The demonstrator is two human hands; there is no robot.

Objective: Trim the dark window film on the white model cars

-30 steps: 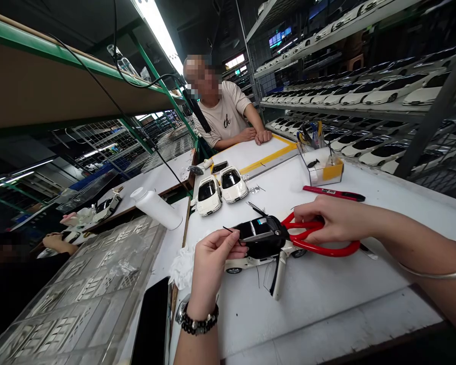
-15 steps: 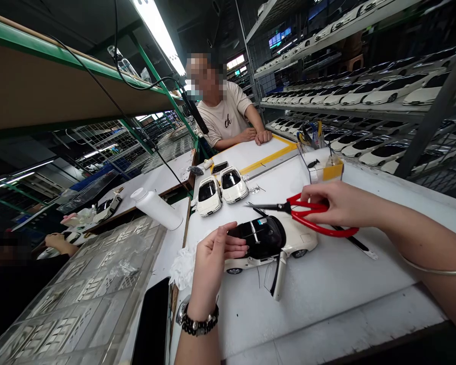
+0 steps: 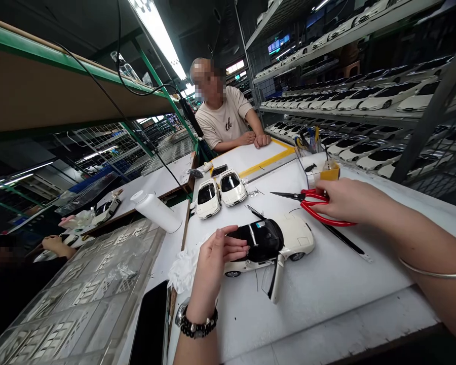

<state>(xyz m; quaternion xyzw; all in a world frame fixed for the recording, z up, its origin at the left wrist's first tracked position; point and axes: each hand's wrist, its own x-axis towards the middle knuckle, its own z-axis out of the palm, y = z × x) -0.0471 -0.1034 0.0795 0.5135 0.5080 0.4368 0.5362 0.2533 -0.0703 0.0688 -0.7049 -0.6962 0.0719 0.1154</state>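
Observation:
A white model car (image 3: pixel 296 234) with a black roof stands in front of me, its near door (image 3: pixel 276 279) swung out. My left hand (image 3: pixel 216 253) rests against the car's rear end, fingers stretched out flat over it and thumb raised. Beyond the car's front, my right hand (image 3: pixel 342 203) has its fingers closed on the red handles of a pair of scissors (image 3: pixel 311 205). The dark blades point left, past the car's far side. Under the scissors lies a thin black strip (image 3: pixel 347 241) with a pale end.
Two more white model cars (image 3: pixel 233 188) stand farther back. To the left are a white bottle (image 3: pixel 157 210), crumpled white tissue (image 3: pixel 182 271), a phone (image 3: pixel 150 324) and a parts tray (image 3: pixel 87 289). A tool holder (image 3: pixel 319 170) stands at the right. A co-worker (image 3: pixel 228 119) sits opposite; car-filled racks (image 3: pixel 349 109) stand behind.
My right hand has moved the scissors to the right and down, from above the car's front to beside it. The left hand stays at the car's rear.

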